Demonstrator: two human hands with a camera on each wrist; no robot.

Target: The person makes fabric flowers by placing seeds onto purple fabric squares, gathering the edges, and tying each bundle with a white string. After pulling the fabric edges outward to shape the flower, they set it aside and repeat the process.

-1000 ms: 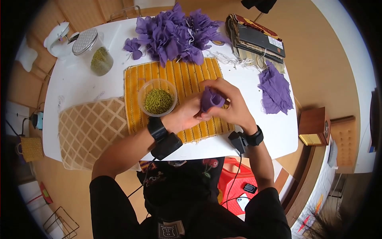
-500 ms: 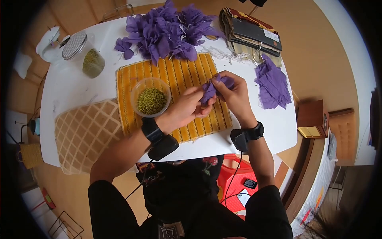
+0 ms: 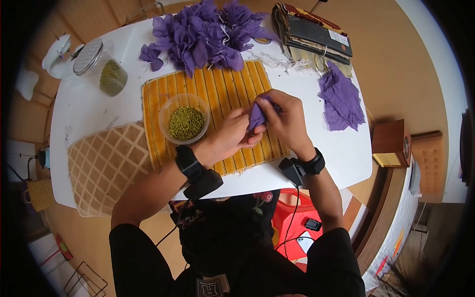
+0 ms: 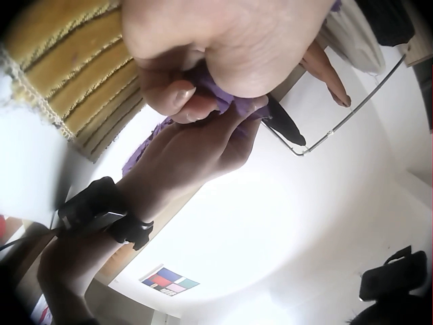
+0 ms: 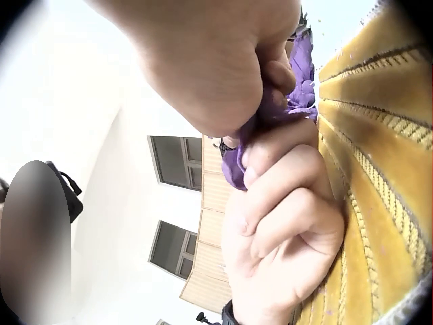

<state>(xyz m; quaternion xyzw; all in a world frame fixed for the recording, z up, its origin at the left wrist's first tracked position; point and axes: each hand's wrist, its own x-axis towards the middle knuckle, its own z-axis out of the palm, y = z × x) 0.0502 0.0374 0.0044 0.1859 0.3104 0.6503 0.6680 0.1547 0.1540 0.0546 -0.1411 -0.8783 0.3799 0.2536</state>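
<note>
Both hands meet over the right part of a yellow striped mat, with a piece of purple cloth (image 3: 256, 117) bunched between them. My left hand (image 3: 230, 132) pinches its lower left side, fingers curled. From the other side, my right hand (image 3: 287, 119) grips the gathered top, thumb pressed over it. Close views show purple folds (image 5: 233, 168) poking out between the fingertips; most of the cloth is hidden inside the hands. Left of the left hand stands a clear round tub (image 3: 163, 115) holding green beans (image 3: 186, 123).
Behind the yellow mat (image 3: 225, 89) lies a heap of tied purple cloth bundles (image 3: 198, 37). A lidded jar (image 3: 113, 79) of green beans stands at the left. Flat purple cloth pieces (image 3: 341, 101), white threads (image 3: 282, 63) and a black folder (image 3: 316, 37) lie at the right.
The cloth was an open cup shape between the hands a second ago; now its top is gathered and pinched. The right hand's fingers have closed in around it.
</note>
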